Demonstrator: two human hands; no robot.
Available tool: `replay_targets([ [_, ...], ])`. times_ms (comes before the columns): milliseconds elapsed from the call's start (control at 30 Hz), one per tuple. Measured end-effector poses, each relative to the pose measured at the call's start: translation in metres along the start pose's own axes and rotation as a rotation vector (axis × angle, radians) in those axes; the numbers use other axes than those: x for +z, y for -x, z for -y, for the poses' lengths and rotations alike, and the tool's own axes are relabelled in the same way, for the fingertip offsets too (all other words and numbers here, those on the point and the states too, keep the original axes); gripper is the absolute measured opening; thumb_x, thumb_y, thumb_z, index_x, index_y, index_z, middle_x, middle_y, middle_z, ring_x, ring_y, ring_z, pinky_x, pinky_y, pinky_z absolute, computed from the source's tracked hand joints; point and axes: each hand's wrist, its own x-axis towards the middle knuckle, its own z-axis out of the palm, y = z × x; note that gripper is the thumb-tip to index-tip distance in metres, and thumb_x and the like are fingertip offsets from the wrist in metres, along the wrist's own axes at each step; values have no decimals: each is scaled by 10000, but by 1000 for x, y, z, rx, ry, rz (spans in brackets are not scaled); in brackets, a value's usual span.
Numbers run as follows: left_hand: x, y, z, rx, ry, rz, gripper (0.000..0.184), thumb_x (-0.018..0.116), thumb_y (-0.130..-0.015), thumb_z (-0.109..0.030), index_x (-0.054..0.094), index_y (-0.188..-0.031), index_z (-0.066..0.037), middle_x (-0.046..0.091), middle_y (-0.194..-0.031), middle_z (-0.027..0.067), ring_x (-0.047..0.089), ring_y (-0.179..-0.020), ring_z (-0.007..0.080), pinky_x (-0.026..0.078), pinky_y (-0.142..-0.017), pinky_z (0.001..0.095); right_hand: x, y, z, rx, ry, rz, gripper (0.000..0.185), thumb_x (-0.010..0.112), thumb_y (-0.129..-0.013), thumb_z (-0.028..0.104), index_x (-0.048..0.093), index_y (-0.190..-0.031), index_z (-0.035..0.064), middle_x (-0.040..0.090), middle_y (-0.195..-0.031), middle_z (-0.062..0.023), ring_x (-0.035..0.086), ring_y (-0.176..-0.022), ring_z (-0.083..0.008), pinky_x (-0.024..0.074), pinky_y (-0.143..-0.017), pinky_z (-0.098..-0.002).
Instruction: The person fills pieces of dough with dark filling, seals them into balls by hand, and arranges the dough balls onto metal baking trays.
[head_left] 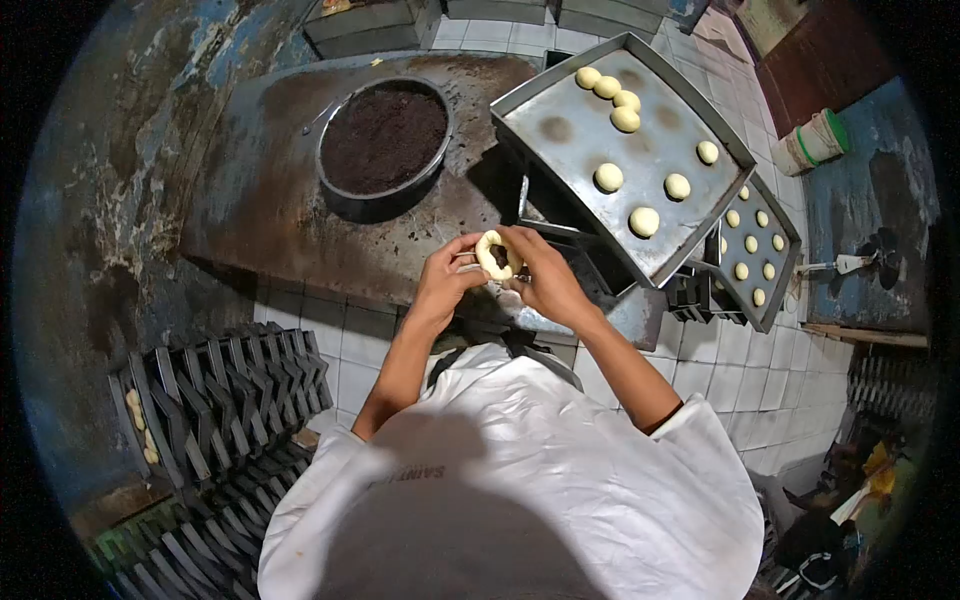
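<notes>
Holding an open piece of dough [484,258] between both hands, over the near side of the table [270,150]. Pinching one rim with the left hand [446,278], the opposite rim with the right hand [546,276]. Showing dark filling [501,257] in the hollow. By the left fingers, a thin tool [465,254], too small to identify.

Ahead and left of the hands: basin [370,193] well stocked with similar dark filling. Ahead and right: near tray [665,155] with eight dough balls [644,222]. Beyond it, farther right: second tray [768,318], similarly loaded in rows.

Judged partway along. Apparently done: balls rounded and set down; cannot tell whether filled. Left: piece in hand, not yet closed; much bare metal on the near tray.
</notes>
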Motion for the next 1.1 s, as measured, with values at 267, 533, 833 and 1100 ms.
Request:
replay_targets([
  [267,-37,9,-27,234,-42,-212,423,740,-862,33,627,-1269,13,685,-1144,110,661,-1011,172,532,-868,286,22,-34,49,167,-200,-111,253,721,-873,81,716,-1111,-6,735,-1043,-173,730,-922,-300,556,-817,-373],
  [533,-43,10,-46,381,456,-74,319,519,-1027,-162,613,-1243,54,613,-1353,181,591,-1210,216,427,-1072,350,48,-61,84,-9,95,-148,385,769,-841,67,654,-1199,-19,694,-1101,-153,680,-901,-187,550,-761,-297],
  [833,-59,10,-63,336,510,58,316,577,-948,-25,609,-1255,42,627,-1293,139,606,-1151,184,466,-1020,328,75,-82,103,348,-414,-349,330,771,-852,81,691,-1158,-11,710,-1021,-83,660,-864,-115,525,-777,-277],
  [1100,-84,11,-76,408,501,8,233,551,-1050,-181,635,-1130,22,653,-1262,181,639,-1138,212,516,-954,320,108,-92,133,34,217,-511,315,815,-774,108,736,-1075,54,664,-1043,-122,668,-917,-301,534,-809,-354],
])
